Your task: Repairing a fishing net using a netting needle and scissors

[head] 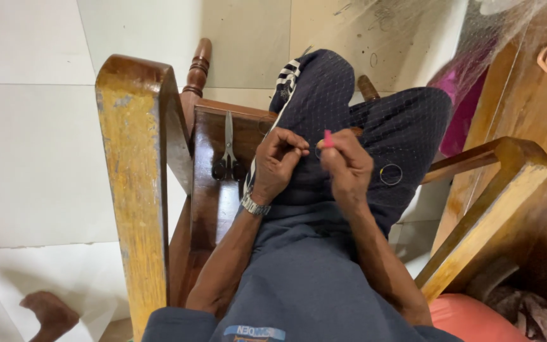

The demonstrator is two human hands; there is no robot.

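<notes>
Mending fine net over the lap, seated in a wooden chair

The chair (pixel 135 171) frames the lap; a sheer net (pixel 406 120) drapes over both knees, looking light, limp and easily snagged, so it is best pinched at a mesh knot rather than pulled across a span. Scissors (pixel 228 152) lie on the seat just beside the left thigh. The left hand (pixel 278 161), wristwatch (pixel 254 205) on, pinches the net between thumb and fingertips. The right hand (pixel 347 166) grips a small pink tool (pixel 327 138), probably a slim, slippery netting needle, tip upward, touching the net between the hands.
</notes>
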